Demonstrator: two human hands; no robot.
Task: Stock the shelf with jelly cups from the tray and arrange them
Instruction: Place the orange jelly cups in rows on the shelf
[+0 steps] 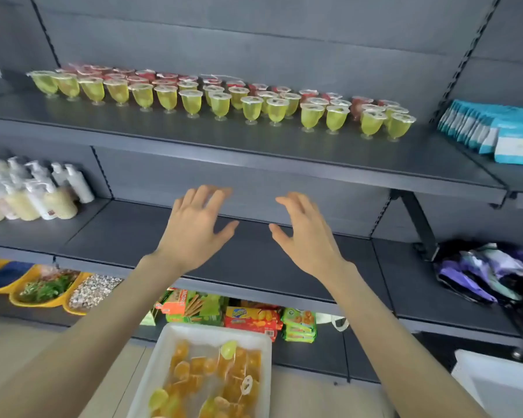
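A white rectangular plastic tray (175, 336) sits nearest, below the arms, holding sealed orange and a few green jelly cups (194, 369). Above it the left hand (194, 227) and right hand (308, 236) hover empty, fingers spread (neither touches anything). Beyond, the dark grey metal upper shelf (254, 146) carries green cups (191, 102) in front and red cups (163, 76) behind. Likely step: fetching more, which means reaching down into the tray. The print on the colourful snack boxes (251, 319) is too blurred to read.

One left hand (194, 233), one right hand (310, 241), one tray (194, 330)
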